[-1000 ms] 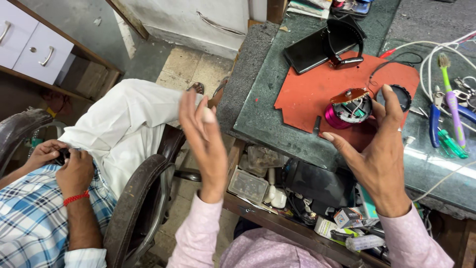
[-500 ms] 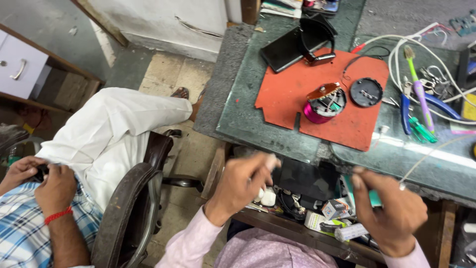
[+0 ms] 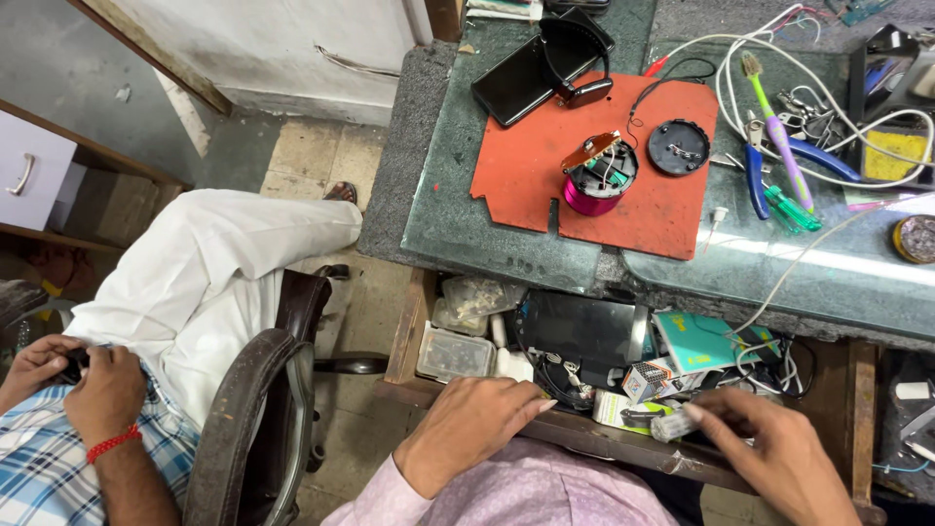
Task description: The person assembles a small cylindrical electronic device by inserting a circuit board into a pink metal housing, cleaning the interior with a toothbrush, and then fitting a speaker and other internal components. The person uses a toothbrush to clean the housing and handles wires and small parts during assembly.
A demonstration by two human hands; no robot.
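Note:
My left hand (image 3: pixel 474 426) lies flat on the front edge of an open wooden drawer (image 3: pixel 409 336) under the table and holds nothing. My right hand (image 3: pixel 774 450) is inside the drawer at the right, its fingers pinching a small whitish cylinder (image 3: pixel 675 425). The drawer is packed with small boxes, a dark flat device (image 3: pixel 584 331), a teal booklet (image 3: pixel 703 341) and wires. On the table above, an opened pink cylindrical speaker (image 3: pixel 596 182) stands on an orange mat (image 3: pixel 526 170), with its black round cap (image 3: pixel 679 146) beside it.
A black phone (image 3: pixel 516 80) and a strapped black gadget (image 3: pixel 581 49) lie at the mat's far edge. A toothbrush (image 3: pixel 774 127), blue-handled pliers (image 3: pixel 756 183), white cables and a solder tin (image 3: pixel 916 239) crowd the right. A seated person (image 3: pixel 195 282) fills a chair at left.
My right hand set the pink speaker down on the mat. Both hands dropped from the tabletop to the drawer, and the right one took hold of the whitish cylinder.

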